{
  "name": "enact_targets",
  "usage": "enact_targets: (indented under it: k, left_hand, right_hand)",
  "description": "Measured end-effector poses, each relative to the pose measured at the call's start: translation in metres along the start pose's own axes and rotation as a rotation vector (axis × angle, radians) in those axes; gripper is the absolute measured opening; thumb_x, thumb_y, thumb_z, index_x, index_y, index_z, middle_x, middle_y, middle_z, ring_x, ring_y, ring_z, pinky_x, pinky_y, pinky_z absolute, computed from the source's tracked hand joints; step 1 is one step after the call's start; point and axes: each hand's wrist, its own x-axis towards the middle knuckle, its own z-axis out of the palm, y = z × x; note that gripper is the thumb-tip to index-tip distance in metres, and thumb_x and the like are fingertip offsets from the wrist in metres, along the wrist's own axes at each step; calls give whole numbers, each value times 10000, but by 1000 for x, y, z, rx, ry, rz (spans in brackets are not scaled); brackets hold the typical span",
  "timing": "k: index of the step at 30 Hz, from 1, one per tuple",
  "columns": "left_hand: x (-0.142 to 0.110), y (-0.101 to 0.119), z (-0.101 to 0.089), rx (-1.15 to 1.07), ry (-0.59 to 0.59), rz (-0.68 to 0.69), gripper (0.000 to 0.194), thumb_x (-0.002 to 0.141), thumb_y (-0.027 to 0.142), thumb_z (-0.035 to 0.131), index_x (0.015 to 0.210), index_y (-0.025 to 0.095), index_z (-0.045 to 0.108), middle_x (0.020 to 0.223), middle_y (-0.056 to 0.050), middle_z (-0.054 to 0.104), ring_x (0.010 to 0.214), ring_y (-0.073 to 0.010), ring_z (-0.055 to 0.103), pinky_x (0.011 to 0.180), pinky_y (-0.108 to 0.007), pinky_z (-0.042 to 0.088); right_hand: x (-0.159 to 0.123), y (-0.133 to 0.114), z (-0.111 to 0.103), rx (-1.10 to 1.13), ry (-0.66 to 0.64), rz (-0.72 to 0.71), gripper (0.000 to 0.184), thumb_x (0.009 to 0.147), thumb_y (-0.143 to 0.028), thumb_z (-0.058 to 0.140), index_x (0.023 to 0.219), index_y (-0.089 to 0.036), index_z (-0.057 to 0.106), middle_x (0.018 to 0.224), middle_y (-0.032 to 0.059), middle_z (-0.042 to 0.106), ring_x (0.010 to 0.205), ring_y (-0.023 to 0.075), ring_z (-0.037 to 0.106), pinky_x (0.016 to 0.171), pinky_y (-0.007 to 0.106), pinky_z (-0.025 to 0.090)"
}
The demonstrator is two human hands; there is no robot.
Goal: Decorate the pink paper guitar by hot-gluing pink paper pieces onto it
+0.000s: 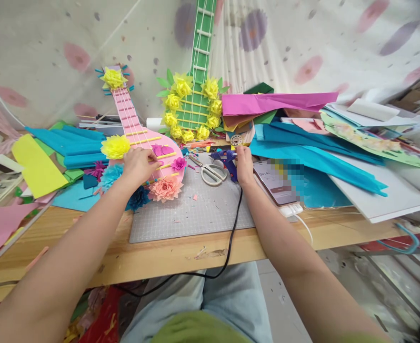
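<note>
A pink paper lute (138, 132), decorated with paper flowers, leans on the left part of the grey cutting mat (195, 218). My left hand (140, 164) is over its body, fingers bent and closed close to a magenta paper flower (163, 150); what the fingertips pinch is hidden. My right hand (245, 164) is closed at the back end of a blue hot glue gun (228, 157), whose nozzle points left. Between the hands lie scissors (213, 174) with grey handles. A coral paper flower (166, 188) and a yellow one (115, 147) sit on the lute's edges.
A green paper instrument (199, 62) with yellow flowers stands behind. Blue paper sheets (313, 143) and a phone (277, 183) lie to the right. The black cord (235, 214) hangs over the front edge of the wooden table (153, 255). Coloured paper (38, 164) is piled left.
</note>
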Motion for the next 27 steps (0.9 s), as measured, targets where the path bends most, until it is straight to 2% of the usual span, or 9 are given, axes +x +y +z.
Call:
enact_targets:
  k: [3, 6, 11, 14, 23, 27]
  left_hand:
    - [-1, 5, -3, 11, -41, -36, 158, 743, 379, 680, 744, 221, 679, 888, -86, 698, 1042, -324, 578, 856, -435, 441]
    - [-2, 8, -7, -15, -36, -47, 138, 748, 360, 678, 749, 223, 672, 898, -77, 703, 1041, -311, 588, 860, -413, 437]
    - [-5, 10, -11, -165, -59, -107, 68, 745, 268, 656, 787, 220, 634, 835, -29, 700, 839, -222, 642, 759, -322, 447]
    - [-7, 11, -12, -211, -43, -121, 67, 738, 256, 652, 782, 219, 617, 822, -18, 699, 795, -206, 645, 726, -305, 445]
    - [-9, 8, -14, -251, -17, -156, 40, 756, 231, 622, 796, 228, 630, 867, -26, 735, 829, -216, 678, 766, -318, 481]
    - [-10, 7, -14, -207, 2, -148, 163, 764, 201, 598, 902, 244, 673, 921, -25, 752, 902, -235, 689, 839, -343, 494]
  right_hand:
    - [-7, 2, 6, -144, -75, 29, 580, 738, -697, 534, 982, -172, 554, 1050, 110, 618, 998, 222, 579, 909, 376, 435]
    - [-9, 4, 9, -285, -111, 51, 582, 677, -669, 621, 956, -162, 561, 1031, 132, 630, 1002, 264, 589, 908, 411, 438]
    - [-9, 5, 10, -401, -141, 62, 576, 664, -626, 662, 996, -165, 569, 1064, 151, 641, 1018, 296, 602, 882, 430, 457]
    - [-11, 3, 10, -445, -148, 80, 591, 663, -629, 665, 1013, -162, 572, 1067, 157, 651, 1021, 312, 613, 855, 428, 470]
    - [-13, -3, 8, -522, -182, 110, 566, 714, -571, 664, 1078, -144, 587, 1096, 171, 670, 1047, 332, 630, 863, 436, 481]
    - [-14, -7, 6, -560, -205, 124, 574, 746, -533, 663, 1140, -122, 587, 1139, 181, 665, 1090, 327, 622, 888, 421, 481]
